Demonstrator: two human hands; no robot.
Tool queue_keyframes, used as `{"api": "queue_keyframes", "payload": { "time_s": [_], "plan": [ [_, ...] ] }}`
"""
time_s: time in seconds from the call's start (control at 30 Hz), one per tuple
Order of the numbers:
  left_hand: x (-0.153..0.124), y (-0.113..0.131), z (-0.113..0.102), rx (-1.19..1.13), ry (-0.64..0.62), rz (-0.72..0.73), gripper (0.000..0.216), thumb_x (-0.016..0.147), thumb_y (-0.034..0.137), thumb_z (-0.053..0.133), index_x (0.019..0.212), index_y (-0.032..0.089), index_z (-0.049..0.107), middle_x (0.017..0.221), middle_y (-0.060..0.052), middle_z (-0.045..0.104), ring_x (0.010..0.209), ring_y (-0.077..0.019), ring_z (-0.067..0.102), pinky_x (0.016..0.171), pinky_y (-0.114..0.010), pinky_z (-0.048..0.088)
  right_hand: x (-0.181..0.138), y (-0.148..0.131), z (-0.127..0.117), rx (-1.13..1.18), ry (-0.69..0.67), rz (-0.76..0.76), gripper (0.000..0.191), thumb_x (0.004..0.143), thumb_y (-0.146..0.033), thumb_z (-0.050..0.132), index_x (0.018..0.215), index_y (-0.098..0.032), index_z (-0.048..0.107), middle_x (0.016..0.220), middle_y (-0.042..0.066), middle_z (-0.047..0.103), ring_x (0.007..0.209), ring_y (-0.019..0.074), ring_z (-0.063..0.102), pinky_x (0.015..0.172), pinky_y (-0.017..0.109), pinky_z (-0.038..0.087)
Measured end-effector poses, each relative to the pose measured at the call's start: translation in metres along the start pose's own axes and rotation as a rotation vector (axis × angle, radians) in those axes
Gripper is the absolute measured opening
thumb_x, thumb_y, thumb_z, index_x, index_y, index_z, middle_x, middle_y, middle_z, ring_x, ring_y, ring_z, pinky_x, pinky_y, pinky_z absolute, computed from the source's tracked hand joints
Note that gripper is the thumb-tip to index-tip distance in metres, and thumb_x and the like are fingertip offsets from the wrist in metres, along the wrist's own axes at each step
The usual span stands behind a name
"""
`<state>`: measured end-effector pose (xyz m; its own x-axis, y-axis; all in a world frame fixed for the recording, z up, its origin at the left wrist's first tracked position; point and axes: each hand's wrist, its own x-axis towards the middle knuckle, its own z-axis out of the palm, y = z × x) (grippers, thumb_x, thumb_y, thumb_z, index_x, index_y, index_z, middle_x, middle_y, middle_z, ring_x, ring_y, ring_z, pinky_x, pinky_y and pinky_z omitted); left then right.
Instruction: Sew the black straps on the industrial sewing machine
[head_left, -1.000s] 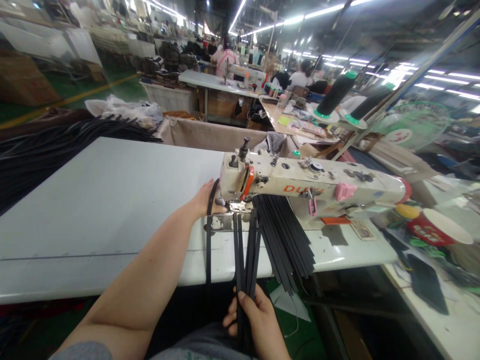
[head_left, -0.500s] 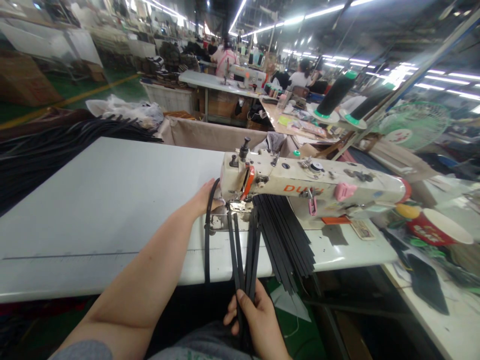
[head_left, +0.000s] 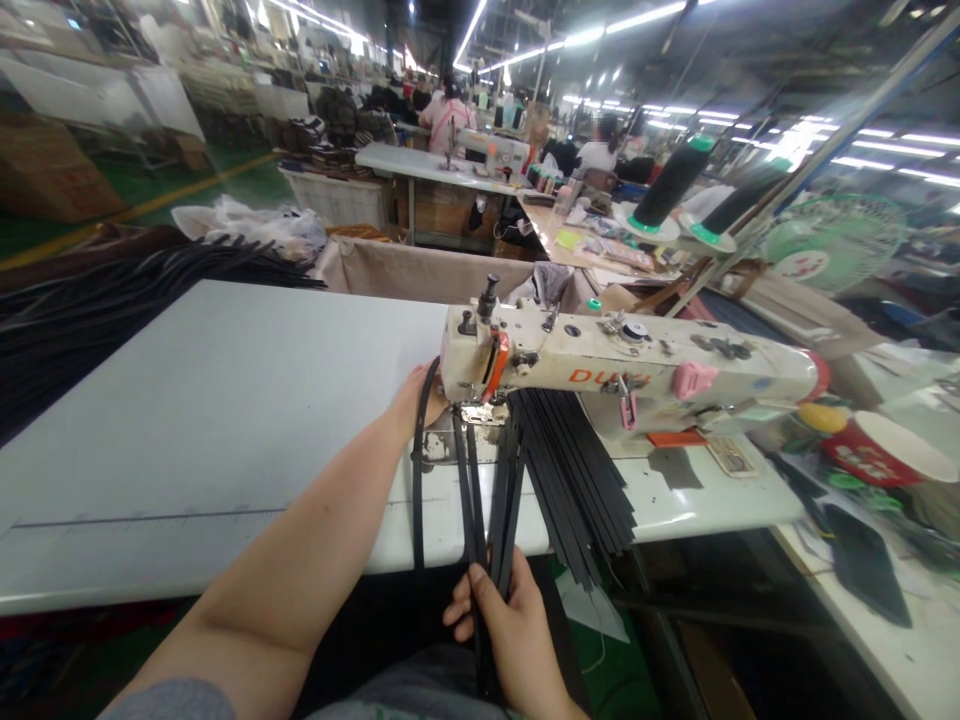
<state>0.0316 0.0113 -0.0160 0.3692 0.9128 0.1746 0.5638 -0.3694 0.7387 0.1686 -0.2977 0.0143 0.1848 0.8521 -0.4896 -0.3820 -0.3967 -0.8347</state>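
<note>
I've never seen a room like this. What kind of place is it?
Most likely a sewing factory. A sewing machine sits on a long white table, black strips are piled beside it, and more sewing tables with people stand behind.

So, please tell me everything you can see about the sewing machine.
The sewing machine is cream-white, worn, with orange lettering, an orange lever on its head and a pink part on the arm. It stands on the white table. Black strips run under its head; the left hand rests beside the head.
</note>
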Motion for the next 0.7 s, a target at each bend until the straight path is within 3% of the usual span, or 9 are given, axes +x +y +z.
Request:
{"api": "queue_keyframes", "payload": {
  "time_s": [0.27, 0.37, 0.57, 0.7],
  "plan": [
    [-0.007, 0.013, -0.002, -0.013, 0.125, -0.074, 0.028, 0.087, 0.020, 0.069, 0.111, 0.018, 0.084, 0.120, -0.012, 0.088, 0.127, -0.0405, 0.078, 0.114, -0.049, 0.061, 0.005, 0.000, 0.003, -0.022, 0.031, -0.014, 0.083, 0.061, -0.089, 0.099, 0.093, -0.021, 0.062, 0.071, -0.001, 0.076, 0.058, 0.0194, 0.078, 0.050, 0.025, 0.057],
    [-0.008, 0.014, -0.003, -0.014, 0.143, -0.076, 0.023, 0.085, 0.020, 0.069, 0.103, 0.018, 0.084, 0.118, -0.012, 0.088, 0.126, -0.0423, 0.078, 0.110, -0.047, 0.064, 0.004, -0.001, 0.005, -0.019, 0.038, -0.022, 0.082, 0.061, -0.088, 0.100, 0.091, -0.022, 0.062, 0.071, -0.001, 0.076, 0.059, 0.0195, 0.078, 0.051, 0.026, 0.058],
    [-0.010, 0.022, -0.005, -0.047, 0.138, -0.130, 0.028, 0.085, 0.020, 0.069, 0.108, 0.019, 0.084, 0.125, -0.012, 0.087, 0.131, -0.0422, 0.076, 0.118, -0.051, 0.060, 0.005, -0.001, 0.007, -0.022, 0.047, -0.024, 0.083, 0.060, -0.088, 0.100, 0.090, -0.021, 0.062, 0.070, -0.001, 0.076, 0.058, 0.0191, 0.078, 0.051, 0.026, 0.058],
    [-0.011, 0.024, -0.008, -0.060, 0.131, -0.122, 0.022, 0.089, 0.024, 0.068, 0.105, 0.017, 0.083, 0.122, -0.014, 0.087, 0.128, -0.0417, 0.077, 0.114, -0.050, 0.062, 0.005, -0.001, 0.006, -0.020, 0.047, -0.034, 0.081, 0.062, -0.088, 0.099, 0.091, -0.021, 0.063, 0.071, -0.001, 0.076, 0.059, 0.0189, 0.077, 0.051, 0.026, 0.058]
  ]
}}
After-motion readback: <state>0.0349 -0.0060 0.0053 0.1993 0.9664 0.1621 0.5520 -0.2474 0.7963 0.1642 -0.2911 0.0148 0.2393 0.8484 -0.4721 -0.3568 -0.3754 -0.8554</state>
